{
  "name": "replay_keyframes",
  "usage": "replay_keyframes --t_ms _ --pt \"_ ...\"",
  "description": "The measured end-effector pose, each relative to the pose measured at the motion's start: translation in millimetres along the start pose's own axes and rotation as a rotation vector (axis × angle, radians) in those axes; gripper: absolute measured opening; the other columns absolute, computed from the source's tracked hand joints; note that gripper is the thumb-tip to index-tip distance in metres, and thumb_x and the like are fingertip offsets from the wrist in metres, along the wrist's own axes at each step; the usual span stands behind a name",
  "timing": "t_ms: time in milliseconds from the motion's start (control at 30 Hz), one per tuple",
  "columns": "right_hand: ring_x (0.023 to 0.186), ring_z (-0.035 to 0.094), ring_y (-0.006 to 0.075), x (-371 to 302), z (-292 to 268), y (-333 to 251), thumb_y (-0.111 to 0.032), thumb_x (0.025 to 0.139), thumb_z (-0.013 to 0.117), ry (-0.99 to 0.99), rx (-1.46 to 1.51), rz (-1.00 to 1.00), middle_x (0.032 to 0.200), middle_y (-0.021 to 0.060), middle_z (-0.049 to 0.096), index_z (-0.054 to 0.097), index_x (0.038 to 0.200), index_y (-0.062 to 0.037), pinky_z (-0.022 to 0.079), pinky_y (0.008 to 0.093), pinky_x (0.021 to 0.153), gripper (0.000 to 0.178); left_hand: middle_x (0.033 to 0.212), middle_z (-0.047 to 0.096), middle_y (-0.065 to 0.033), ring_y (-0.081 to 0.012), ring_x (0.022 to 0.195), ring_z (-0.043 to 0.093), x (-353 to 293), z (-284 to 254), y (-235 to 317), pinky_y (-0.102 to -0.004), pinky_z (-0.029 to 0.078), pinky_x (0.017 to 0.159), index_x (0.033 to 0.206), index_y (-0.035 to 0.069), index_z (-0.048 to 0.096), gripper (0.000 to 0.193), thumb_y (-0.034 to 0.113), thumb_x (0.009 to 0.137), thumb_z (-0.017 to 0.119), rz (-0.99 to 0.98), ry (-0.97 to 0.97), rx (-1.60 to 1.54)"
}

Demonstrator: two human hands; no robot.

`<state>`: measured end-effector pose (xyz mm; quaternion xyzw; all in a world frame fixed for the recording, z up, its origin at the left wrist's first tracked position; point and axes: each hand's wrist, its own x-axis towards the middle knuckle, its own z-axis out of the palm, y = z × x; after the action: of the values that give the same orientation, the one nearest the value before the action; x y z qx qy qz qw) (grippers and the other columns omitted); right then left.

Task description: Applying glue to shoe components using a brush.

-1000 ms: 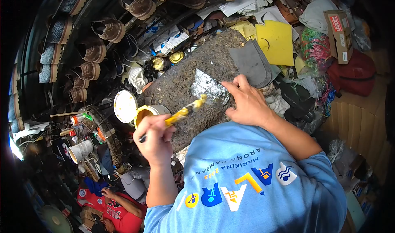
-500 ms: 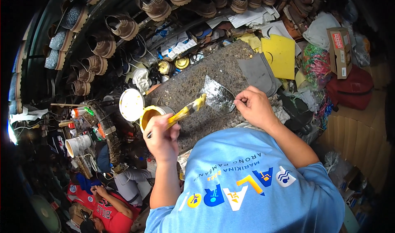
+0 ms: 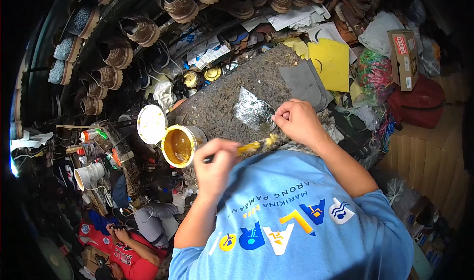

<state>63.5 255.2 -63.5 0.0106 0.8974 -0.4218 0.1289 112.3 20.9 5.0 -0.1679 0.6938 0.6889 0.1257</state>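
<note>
My left hand (image 3: 215,164) is wrapped round the handle of a glue-caked brush (image 3: 254,145). The brush's yellowed bristle end points right, near the front of my blue shirt. My right hand (image 3: 298,123) pinches the near right edge of a thin dark sheet (image 3: 254,113). Wet, shiny glue covers much of the sheet's upper face, and it lies on a rough, crusted work slab (image 3: 222,104). Left of the slab, beside my left hand, an open white tub (image 3: 183,146) holds amber glue. Its round white lid (image 3: 152,124) rests against the tub's far left rim.
Grey sheets (image 3: 303,85) and yellow sheets (image 3: 332,65) lie at the slab's right end. Small open tins (image 3: 212,73) stand behind it. Brown shoes (image 3: 177,3) line racks at the back. Another person in a red shirt (image 3: 128,253) sits lower left. A cardboard box (image 3: 404,60) stands at right.
My left hand has swung right and toward my body with the brush, uncovering more of the glue tub. The right hand keeps its pinch on the sheet. The whole view has shifted slightly.
</note>
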Motion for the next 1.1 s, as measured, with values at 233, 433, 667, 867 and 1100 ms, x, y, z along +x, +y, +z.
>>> replay_keyframes --t_ms 233,433,667,867,1100 --pt "0.073 0.071 0.0246 12 -9 -10 -0.021 0.078 0.077 -0.133 0.133 0.172 0.075 0.0142 0.069 0.072 0.078 -0.0013 0.056 0.0397 0.068 0.021 0.067 0.062 -0.0101 -0.0115 0.048 0.047 5 -48 12 -0.0245 0.032 0.042 0.099 0.002 0.071 0.034 0.029 0.095 0.050 -0.257 -0.052 -1.068" --pt "0.082 0.069 0.0177 25 3 -3 -0.012 0.092 0.069 -0.369 0.866 0.260 0.095 0.0073 0.070 0.068 0.101 0.0005 0.060 0.0337 0.074 0.016 0.070 0.064 -0.0084 -0.0101 0.049 0.049 -2 -58 7 -0.0247 0.034 0.044 0.097 0.004 0.072 0.035 0.031 0.096 0.050 -0.214 -0.078 -1.218" --pt "0.100 0.069 0.0297 51 10 -29 -0.016 0.085 0.057 -0.538 1.764 0.141 0.105 0.0142 0.071 0.060 0.090 -0.0042 0.055 0.0484 0.097 0.013 0.069 0.067 -0.0087 -0.0117 0.046 0.047 -21 -77 -3 -0.0249 0.033 0.043 0.095 0.008 0.075 0.033 0.032 0.093 0.053 -0.090 -0.058 -1.322" --pt "0.111 0.064 0.0313 112 36 -162 -0.026 0.082 0.058 -0.827 1.836 -0.144 0.117 0.0155 0.069 0.061 0.107 -0.0039 0.048 0.0480 0.105 0.033 0.069 0.068 -0.0081 -0.0100 0.048 0.051 -43 -115 -9 -0.0230 0.034 0.043 0.093 0.005 0.071 0.034 0.034 0.092 0.052 0.212 -0.002 -1.384" --pt "0.115 0.063 0.0343 184 95 -365 -0.016 0.084 0.052 -0.909 1.963 -0.203 0.118 0.0209 0.067 0.057 0.116 0.0050 0.042 0.0498 0.113 0.039 0.065 0.063 -0.0091 -0.0132 0.051 0.052 -64 -145 -40 -0.0242 0.037 0.040 0.091 0.007 0.069 0.031 0.033 0.092 0.052 0.367 0.220 -1.401"
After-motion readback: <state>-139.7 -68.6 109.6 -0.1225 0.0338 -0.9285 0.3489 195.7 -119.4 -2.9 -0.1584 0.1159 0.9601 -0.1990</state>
